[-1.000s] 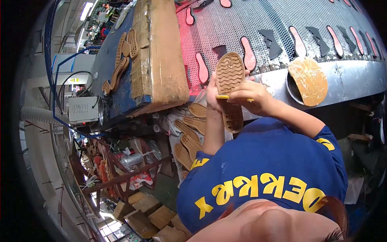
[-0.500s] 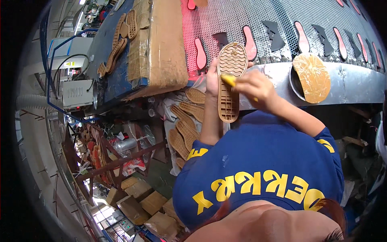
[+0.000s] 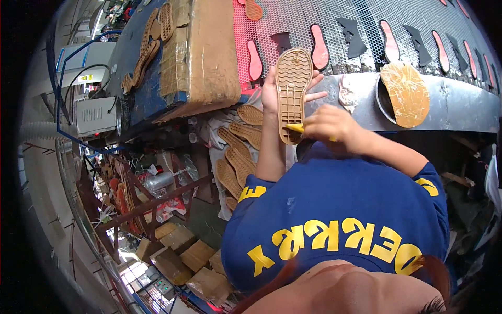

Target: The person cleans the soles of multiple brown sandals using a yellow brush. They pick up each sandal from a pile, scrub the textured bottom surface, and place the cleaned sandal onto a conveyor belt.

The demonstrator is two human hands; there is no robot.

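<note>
A tan shoe sole (image 3: 293, 83) lies lengthwise along my left hand (image 3: 270, 95), which supports it from beneath. My left fingers are spread and stick out past the sole's right edge. The sole's face toward me has wavy ridges at the far end and a grid of square hollows at the near end. My right hand (image 3: 330, 124) pinches a small yellow tool (image 3: 295, 127) whose kind I cannot make out. The tool's tip is at the near-end grid of the sole; my fingers hide part of it.
Pink insoles (image 3: 319, 49) and black cut pieces (image 3: 351, 39) lie on a mesh conveyor (image 3: 366, 57) ahead. A bowl partly covered by a brown board (image 3: 405, 94) stands on the metal ledge (image 3: 460, 104). More soles (image 3: 240, 165) are at the left, below a cardboard-covered block (image 3: 209, 57).
My right hand and the yellow tool have moved from the sole's middle toward its near end. The sole has shifted slightly up and left, and more of my left fingers show.
</note>
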